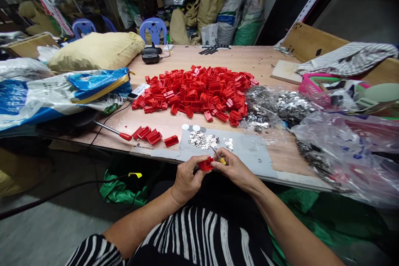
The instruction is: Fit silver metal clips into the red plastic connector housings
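A small red plastic housing [205, 163] is pinched in my left hand [188, 176], just over the table's front edge. My right hand [231, 167] grips yellow-handled tweezers [222, 160], their metal tips pointing up and to the left. Its fingertips also meet the right side of the red housing. Whether a small part sits between them is too fine to make out. Past my hands, a pile of small silvery metal pieces [203, 140] lies on a grey mat [249, 153], with a smaller cluster [229, 144] to its right. Several red housings [153, 136] lie in a row at left.
A big heap of red housings [199, 91] fills the table's middle. Plastic bags of metal parts [264, 106] stand right of it. A red-handled screwdriver-like tool [124, 136] and a cable [109, 118] lie left. A blue-white sack [62, 95] covers the left end.
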`<state>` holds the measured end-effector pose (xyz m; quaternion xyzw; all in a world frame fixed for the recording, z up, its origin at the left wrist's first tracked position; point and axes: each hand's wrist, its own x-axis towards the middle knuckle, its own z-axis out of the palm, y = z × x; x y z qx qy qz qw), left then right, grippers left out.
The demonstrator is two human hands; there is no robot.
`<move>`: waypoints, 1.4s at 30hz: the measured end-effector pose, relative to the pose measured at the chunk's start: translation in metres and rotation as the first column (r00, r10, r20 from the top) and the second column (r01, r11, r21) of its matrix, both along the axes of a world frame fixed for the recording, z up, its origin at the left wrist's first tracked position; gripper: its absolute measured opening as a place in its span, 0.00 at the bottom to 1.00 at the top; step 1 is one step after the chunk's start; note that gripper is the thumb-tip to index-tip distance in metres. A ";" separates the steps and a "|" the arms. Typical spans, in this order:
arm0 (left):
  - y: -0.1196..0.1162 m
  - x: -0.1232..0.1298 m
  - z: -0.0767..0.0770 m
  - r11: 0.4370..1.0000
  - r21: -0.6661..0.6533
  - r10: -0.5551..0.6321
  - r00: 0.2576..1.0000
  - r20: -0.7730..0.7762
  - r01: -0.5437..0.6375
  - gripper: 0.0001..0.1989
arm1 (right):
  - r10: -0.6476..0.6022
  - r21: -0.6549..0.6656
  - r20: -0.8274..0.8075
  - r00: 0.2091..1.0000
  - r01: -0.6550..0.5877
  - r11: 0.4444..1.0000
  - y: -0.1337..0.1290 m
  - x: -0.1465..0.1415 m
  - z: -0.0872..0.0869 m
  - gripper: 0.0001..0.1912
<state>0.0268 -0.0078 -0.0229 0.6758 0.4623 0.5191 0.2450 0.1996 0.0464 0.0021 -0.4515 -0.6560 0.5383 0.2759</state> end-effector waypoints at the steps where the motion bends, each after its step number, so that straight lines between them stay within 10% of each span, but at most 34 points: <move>1: 0.000 0.000 0.000 1.000 -0.008 0.000 1.000 0.000 0.000 0.16 | 0.006 -0.007 -0.017 1.000 -0.006 1.000 0.000 0.000 0.000 0.12; 10: 0.004 -0.003 0.002 0.999 -0.001 -0.052 0.999 0.013 0.052 0.17 | -0.112 0.031 0.025 0.993 0.111 0.993 -0.009 -0.001 -0.005 0.12; 21: -0.005 -0.011 -0.006 0.958 -0.187 -0.158 0.944 0.291 0.218 0.16 | -0.087 -0.411 -0.288 0.954 -0.041 0.911 -0.026 -0.001 -0.003 0.20; 29: -0.001 -0.016 -0.005 0.878 -0.271 -0.140 0.752 0.644 0.396 0.18 | -0.064 -0.484 -0.418 0.906 -0.163 0.860 -0.031 -0.005 -0.005 0.21; 34: 0.005 -0.018 -0.006 0.909 -0.355 0.079 0.748 0.659 0.217 0.17 | -0.046 -0.093 -0.006 0.999 0.045 0.995 -0.006 -0.008 0.001 0.12; 38: 0.009 -0.024 -0.007 0.934 -0.349 0.141 0.826 0.546 0.072 0.15 | -0.214 0.426 0.442 0.871 0.006 0.905 0.020 -0.012 0.000 0.05; 42: 0.010 -0.027 -0.009 0.937 -0.346 0.147 0.845 0.515 0.048 0.15 | -0.225 0.500 0.644 0.731 -0.180 0.847 0.030 -0.022 -0.004 0.08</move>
